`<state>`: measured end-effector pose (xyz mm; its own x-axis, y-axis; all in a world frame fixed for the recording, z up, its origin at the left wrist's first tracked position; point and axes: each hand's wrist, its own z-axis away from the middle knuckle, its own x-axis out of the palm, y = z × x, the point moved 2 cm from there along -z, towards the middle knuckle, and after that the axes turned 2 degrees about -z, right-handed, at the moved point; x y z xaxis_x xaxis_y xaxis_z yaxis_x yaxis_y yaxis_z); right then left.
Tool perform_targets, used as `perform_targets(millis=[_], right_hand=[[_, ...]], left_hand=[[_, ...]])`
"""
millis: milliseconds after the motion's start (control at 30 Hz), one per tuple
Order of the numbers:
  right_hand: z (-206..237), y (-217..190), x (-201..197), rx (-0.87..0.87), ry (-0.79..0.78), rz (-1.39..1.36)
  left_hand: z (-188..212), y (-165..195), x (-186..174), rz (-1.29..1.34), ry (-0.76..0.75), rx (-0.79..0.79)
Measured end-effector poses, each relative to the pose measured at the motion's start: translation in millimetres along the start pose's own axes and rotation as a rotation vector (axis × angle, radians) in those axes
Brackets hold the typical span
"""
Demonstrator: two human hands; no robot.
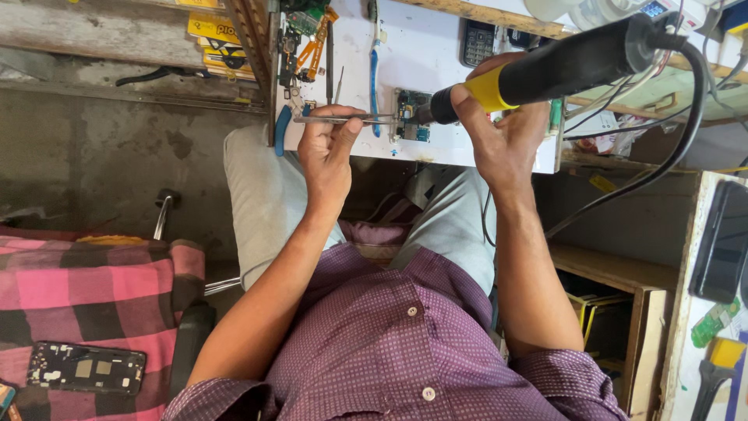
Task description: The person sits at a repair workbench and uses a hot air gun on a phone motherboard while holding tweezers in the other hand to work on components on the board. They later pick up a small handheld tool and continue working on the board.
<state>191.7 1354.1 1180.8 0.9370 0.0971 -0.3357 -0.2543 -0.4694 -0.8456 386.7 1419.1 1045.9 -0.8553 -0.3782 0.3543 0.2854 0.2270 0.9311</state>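
Observation:
My left hand (327, 148) grips metal tweezers (354, 118) whose tips reach a small green and blue circuit board (411, 117) on the white work board (425, 58). My right hand (502, 129) is closed on a black and yellow hot air handle (557, 70), its nozzle touching or just above the same circuit board. A thick black cable (670, 148) runs from the handle's rear, curving down to the right.
Tweezers, orange and blue tools (308, 43) lie on the white board's left part. A dark phone (477, 43) lies at its far edge. A phone frame (86, 368) rests on pink checked cloth (93, 288) at left. Another phone (721, 242) lies on the right shelf.

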Motion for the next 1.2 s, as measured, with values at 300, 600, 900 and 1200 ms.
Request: perform_targets(millis=[300, 600, 900, 1200], right_hand=[[0, 1, -3, -0.018, -0.006, 0.049], [2, 0, -3, 0.016, -0.008, -0.014], [11, -5, -6, -0.005, 0.006, -0.008], [31, -7, -7, 0.05, 0.042, -0.063]], left_hand=[[-2, -1, 2, -0.004, 0.0, -0.002], [0, 0, 3, -0.036, -0.002, 0.015], [3, -1, 2, -0.049, 0.019, 0.004], [4, -3, -2, 0.006, -0.004, 0.004]])
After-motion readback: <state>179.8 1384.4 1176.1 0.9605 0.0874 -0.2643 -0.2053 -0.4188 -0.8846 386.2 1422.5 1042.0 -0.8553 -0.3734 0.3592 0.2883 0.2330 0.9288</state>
